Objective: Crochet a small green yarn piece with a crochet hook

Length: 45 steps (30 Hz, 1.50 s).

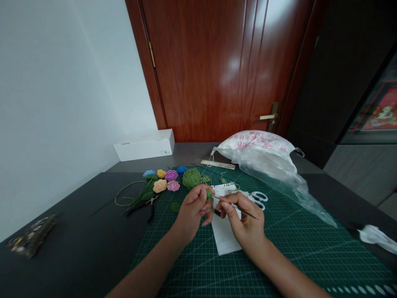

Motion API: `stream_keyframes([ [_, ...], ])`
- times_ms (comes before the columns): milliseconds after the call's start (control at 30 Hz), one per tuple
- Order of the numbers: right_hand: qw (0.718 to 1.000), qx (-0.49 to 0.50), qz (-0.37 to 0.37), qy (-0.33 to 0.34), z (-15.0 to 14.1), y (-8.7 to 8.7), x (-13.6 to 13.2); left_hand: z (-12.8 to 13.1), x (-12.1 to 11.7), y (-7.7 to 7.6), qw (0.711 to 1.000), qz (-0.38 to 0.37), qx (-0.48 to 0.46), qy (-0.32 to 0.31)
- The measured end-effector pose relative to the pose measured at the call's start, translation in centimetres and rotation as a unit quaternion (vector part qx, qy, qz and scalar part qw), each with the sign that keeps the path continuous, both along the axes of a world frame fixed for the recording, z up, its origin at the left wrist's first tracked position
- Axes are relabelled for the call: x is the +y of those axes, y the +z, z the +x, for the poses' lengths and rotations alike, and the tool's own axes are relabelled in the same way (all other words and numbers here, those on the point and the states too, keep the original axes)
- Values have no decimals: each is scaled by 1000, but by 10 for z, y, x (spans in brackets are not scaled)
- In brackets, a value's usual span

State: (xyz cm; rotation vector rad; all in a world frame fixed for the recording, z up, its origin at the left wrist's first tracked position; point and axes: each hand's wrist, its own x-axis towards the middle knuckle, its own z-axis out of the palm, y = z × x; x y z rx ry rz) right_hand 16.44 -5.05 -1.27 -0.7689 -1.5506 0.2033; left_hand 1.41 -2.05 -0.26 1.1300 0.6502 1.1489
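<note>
Between the fingers of my left hand (192, 211) is a small piece of green crochet work (209, 194). My right hand (245, 215) pinches a thin metal crochet hook (245, 211), whose tip points left and reaches the green piece. Just behind my left hand sits a ball of green yarn (191, 178). A sheet of white paper (225, 242) lies beneath my hands, with white-handled scissors (259, 198) to its right. My fingers partly cover the green piece, so its shape is unclear.
Crocheted flowers (160, 185) in several colours lie at the left, near black-handled pliers (151, 203). A ruler (218, 164), a white box (145, 145) and a stuffed plastic bag (260, 151) stand toward the back. A green cutting mat (186, 265) covers the middle.
</note>
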Motion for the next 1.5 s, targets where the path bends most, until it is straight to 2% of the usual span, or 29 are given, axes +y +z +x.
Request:
stream_keyframes([
  [167,999,-31,27,-6,2,2,2,1,0,-2,1000,5,-4,-8],
  [333,990,-100,93,40,3,-2,5,1,-2,-2,1000,16,3,-12],
  [633,986,-135,23,94,9,-3,15,-3,0,-10,999,27,11,-43],
  [733,989,-83,-37,115,13,3,17,-3,4,-9,998,26,-2,-58],
  [833,994,-11,-46,95,15,9,14,-4,7,-4,997,24,-27,-65],
  [1033,1000,16,18,1,12,11,3,-6,8,2,994,25,-71,-75],
  [1233,999,28,38,-2,2,6,-3,-2,6,-3,992,56,-89,-64],
  [1500,993,-48,112,3,-5,7,-10,-1,5,-2,991,102,-80,-28],
])
